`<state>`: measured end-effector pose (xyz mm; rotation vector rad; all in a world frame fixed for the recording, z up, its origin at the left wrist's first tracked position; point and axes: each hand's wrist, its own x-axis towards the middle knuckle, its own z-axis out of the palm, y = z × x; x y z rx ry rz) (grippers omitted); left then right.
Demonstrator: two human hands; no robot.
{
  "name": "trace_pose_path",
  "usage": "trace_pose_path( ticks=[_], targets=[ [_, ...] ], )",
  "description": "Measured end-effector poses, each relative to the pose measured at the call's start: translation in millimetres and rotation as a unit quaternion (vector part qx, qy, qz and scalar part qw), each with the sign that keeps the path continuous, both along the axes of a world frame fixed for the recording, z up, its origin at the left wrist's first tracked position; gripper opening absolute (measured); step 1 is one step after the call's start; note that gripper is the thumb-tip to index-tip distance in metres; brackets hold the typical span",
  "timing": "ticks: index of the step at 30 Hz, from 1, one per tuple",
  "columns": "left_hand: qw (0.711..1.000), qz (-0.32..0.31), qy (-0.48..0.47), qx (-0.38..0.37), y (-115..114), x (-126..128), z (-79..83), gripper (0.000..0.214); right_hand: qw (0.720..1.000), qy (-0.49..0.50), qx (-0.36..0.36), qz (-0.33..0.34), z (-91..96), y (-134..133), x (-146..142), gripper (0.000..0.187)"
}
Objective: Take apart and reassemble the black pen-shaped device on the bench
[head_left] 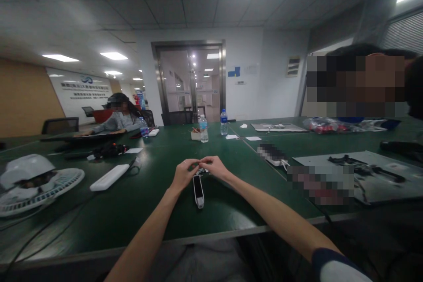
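Observation:
Over the green table, my left hand [185, 172] and my right hand [214, 166] meet fingertip to fingertip. Both are closed in a pinch, and whatever lies between the fingers is too small to make out. Small whitish and dark parts [202, 171] show just under the fingertips. Directly below them, nearer to me, a slim white device with a long dark panel [198, 188] lies on the table, its narrower grey end pointing toward me. Neither hand visibly grips it.
At left are a fan with a white round guard [71, 180] and a white power strip [110, 177]. Water bottles [204, 130] stand beyond my hands, beside a small box [196, 135]. A grey board [373, 163] with dark parts lies at right. People sit at left and right.

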<state>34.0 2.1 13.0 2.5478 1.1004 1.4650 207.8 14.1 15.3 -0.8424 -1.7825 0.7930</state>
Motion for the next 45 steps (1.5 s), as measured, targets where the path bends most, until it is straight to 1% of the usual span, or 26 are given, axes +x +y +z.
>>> trace_pose_path(
  ticks=[7,14,18,22,30,37,45],
  targets=[
    [1.0,-0.014,-0.009,0.01,2,-1,-0.9,0.02,1.0,-0.003,-0.021,0.003,2.4,-1,2,0.028],
    [1.0,-0.025,-0.006,0.013,3,1,0.7,0.018,0.998,0.019,-0.056,0.021,0.8,3,3,0.032],
    [0.999,-0.029,-0.011,0.007,2,1,0.1,0.018,0.995,0.047,-0.079,0.026,-1.7,3,2,0.031],
    [1.0,-0.011,-0.02,-0.002,2,0,-1.5,0.021,0.991,0.083,-0.096,0.036,-3.6,2,1,0.03],
    [1.0,0.009,-0.021,-0.002,0,0,0.0,0.018,0.988,0.109,-0.104,0.044,-5.5,1,-1,0.028],
    [1.0,0.0,-0.025,0.0,-3,1,4.1,0.018,0.984,0.131,-0.11,0.043,-8.7,3,-2,0.03],
    [1.0,0.002,-0.02,0.009,0,-1,2.2,0.018,0.979,0.152,-0.126,0.044,-11.8,6,-3,0.033]
  ],
)
